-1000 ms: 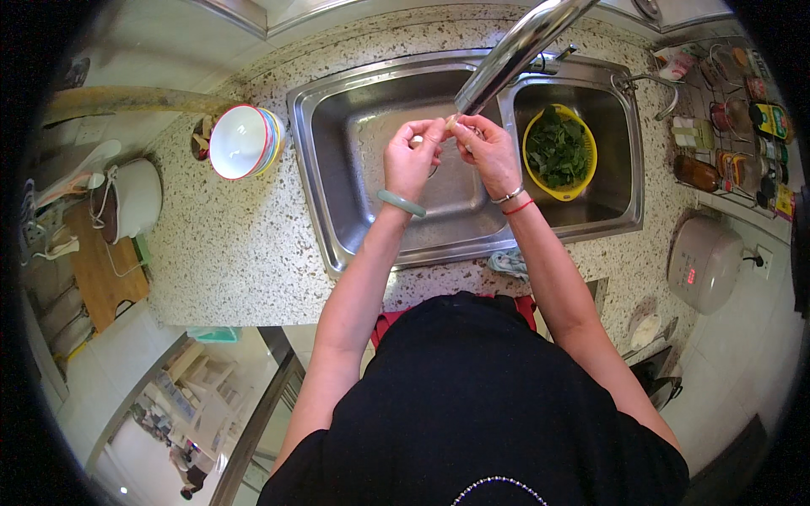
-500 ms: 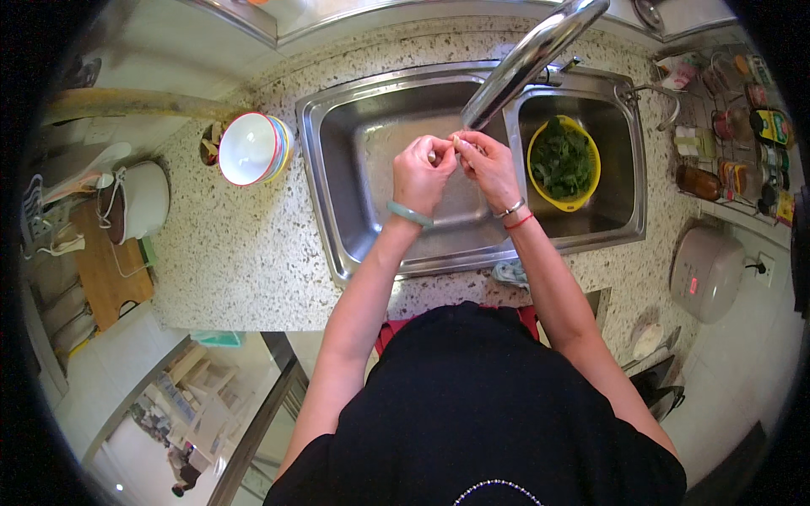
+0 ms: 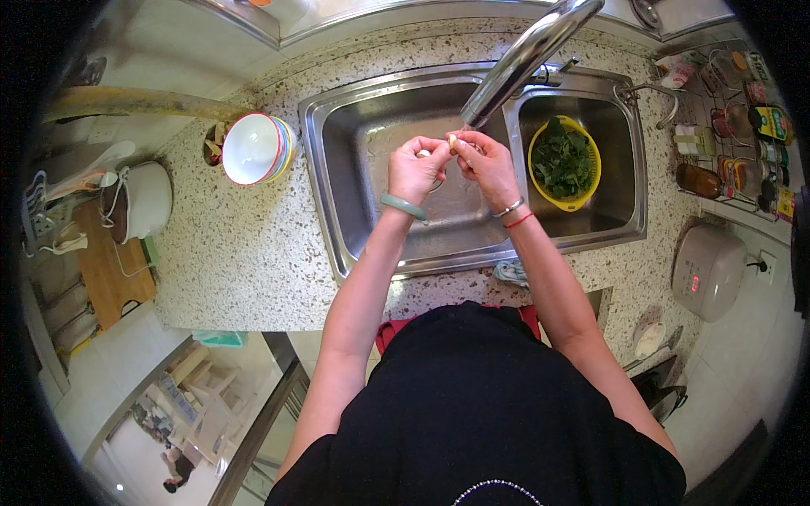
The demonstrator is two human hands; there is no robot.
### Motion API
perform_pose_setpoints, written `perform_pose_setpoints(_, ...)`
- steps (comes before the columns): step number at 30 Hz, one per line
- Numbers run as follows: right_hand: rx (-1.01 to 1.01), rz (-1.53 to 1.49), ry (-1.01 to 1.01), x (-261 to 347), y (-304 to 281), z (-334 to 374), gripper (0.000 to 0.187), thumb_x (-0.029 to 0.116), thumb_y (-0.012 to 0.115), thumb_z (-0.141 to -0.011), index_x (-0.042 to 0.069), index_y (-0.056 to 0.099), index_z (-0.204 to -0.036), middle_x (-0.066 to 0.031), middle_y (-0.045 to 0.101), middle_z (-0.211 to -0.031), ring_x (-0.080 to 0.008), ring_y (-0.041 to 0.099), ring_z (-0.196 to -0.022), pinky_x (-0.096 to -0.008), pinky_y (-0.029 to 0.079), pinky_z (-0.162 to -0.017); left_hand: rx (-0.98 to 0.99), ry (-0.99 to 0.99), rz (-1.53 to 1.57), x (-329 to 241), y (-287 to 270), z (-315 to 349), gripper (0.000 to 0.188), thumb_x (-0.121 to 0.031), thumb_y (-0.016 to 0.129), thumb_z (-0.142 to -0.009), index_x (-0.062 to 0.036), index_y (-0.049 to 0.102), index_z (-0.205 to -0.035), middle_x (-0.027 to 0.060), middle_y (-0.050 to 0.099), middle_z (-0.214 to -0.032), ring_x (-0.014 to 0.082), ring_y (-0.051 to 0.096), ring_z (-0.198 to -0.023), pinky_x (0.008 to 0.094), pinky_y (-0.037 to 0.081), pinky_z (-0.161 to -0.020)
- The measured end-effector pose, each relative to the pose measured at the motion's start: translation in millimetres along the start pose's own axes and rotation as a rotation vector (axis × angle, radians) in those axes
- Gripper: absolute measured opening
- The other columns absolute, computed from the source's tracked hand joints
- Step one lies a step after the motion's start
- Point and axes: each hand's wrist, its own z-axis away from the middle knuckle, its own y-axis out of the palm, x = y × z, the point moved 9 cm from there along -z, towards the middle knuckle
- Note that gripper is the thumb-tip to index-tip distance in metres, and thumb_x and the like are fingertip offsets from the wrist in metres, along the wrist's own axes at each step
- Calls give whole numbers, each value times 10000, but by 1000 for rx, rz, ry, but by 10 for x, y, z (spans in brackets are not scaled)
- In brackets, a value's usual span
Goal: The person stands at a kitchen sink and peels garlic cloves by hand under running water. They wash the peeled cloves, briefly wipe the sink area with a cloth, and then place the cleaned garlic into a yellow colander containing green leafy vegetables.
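Note:
Above the left basin of the steel sink (image 3: 456,240), my left hand (image 3: 412,179) and my right hand (image 3: 489,175) meet fingertip to fingertip. Pinched between their thumbs and forefingers is a small pale garlic clove (image 3: 452,142). Another pale bit (image 3: 423,154) shows in the curled fingers of my left hand; its kind is too small to tell. The chrome faucet (image 3: 510,74) ends just beyond my fingertips. In the right basin, a yellow basket (image 3: 597,169) holds leafy greens (image 3: 561,158).
Stacked bowls (image 3: 251,150) stand on the speckled counter (image 3: 232,261) left of the sink. A crumpled cloth (image 3: 510,272) lies at its front edge. To the right are a wire rack of jars (image 3: 699,180) and a rice cooker (image 3: 709,268). A wooden board (image 3: 114,274) is far left.
My left hand has shifted slightly left and turned a little. The pale clove between the fingertips shows more plainly now. My right hand stays almost in place.

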Motion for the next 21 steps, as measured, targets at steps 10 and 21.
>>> perform_pose_setpoints(10, -170, 192, -203, 43, -96, 5, 183, 173, 617, -848, 15, 587, -936, 9, 584, -717, -43, 512, -605, -199, 415, -515, -61, 114, -36, -37, 30, 92, 134, -140, 681, -777, -33, 601, -791, 13, 594, -612, 47, 506, -479, 189, 415, -445)
perform_pose_setpoints(21, -207, 280, -267, 61, -59, 35, 204, 190, 615, -850, 14, 567, -940, -46, 615, -795, -86, 563, -701, -244, 457, -615, -121, 223, -253, -175, 0, 134, 126, -137, 675, -778, -34, 603, -791, 19, 606, -646, 53, 517, -524, 210, 424, -483)
